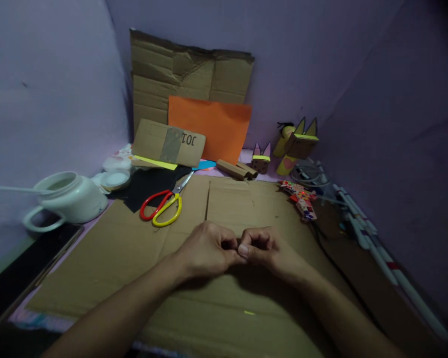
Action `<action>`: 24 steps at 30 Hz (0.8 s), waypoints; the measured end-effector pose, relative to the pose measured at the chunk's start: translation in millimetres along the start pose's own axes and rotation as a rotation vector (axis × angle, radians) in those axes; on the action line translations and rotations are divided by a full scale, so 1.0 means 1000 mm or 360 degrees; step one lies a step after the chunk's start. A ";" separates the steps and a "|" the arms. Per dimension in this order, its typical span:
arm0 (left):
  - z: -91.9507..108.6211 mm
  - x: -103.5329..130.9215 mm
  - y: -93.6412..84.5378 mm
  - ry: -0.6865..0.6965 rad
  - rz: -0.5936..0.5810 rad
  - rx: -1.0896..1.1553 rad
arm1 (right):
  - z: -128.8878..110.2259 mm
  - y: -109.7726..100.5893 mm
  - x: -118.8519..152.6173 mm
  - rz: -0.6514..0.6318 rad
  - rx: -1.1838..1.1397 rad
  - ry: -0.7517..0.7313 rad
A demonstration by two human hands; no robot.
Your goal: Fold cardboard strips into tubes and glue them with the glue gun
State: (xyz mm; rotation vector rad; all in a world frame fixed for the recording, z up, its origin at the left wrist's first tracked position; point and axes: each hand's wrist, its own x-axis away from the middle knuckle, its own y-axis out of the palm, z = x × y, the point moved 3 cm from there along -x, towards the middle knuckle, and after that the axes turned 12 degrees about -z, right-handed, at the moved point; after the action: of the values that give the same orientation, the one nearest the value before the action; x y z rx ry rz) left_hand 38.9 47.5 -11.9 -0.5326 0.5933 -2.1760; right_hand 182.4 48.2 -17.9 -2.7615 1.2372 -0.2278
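Note:
Over the middle of a flat cardboard sheet (108,268), my left hand (211,248) and my right hand (267,248) meet at the fingertips. Both are closed in a pinch, thumbs and forefingers touching or nearly so. Whatever sits between the fingers, if anything, is hidden or too small to name. Scissors (168,199) with one red and one yellow handle lie beyond my left hand, their blades pointing away. A tiny yellow scrap (249,313) rests on the cardboard in front of me.
A white pot (74,196) with a stick stands left, beside a dark flat object (26,273). Behind are black paper (145,186), an orange sheet (212,127), cardboard pieces (168,141) and paper animal figures (298,144). Right lie a patterned piece (302,199) and a black cord (336,266).

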 end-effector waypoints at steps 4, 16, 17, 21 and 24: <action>-0.008 -0.003 0.004 -0.0036 -0.0051 0.0039 | 0.001 0.000 0.002 -0.0032 0.0212 -0.0012; -0.017 -0.011 -0.002 -0.0097 0.0041 0.0119 | -0.006 0.000 0.004 0.0391 0.0653 -0.0240; -0.017 -0.011 -0.002 -0.0092 0.0044 0.0134 | -0.007 -0.004 0.004 0.0447 0.0598 -0.0251; -0.016 -0.013 -0.004 -0.0084 0.0037 0.0195 | -0.003 -0.021 0.006 0.0683 0.0361 -0.0291; -0.014 -0.013 -0.005 -0.0078 0.0027 0.0229 | 0.003 -0.030 0.006 0.0764 0.0245 -0.0272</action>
State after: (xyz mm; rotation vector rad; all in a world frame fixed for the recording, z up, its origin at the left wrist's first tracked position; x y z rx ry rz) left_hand 36.0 64.3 -22.6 -0.5003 0.4100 -2.1638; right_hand 208.6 63.7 -16.1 -2.2194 1.6965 -0.0391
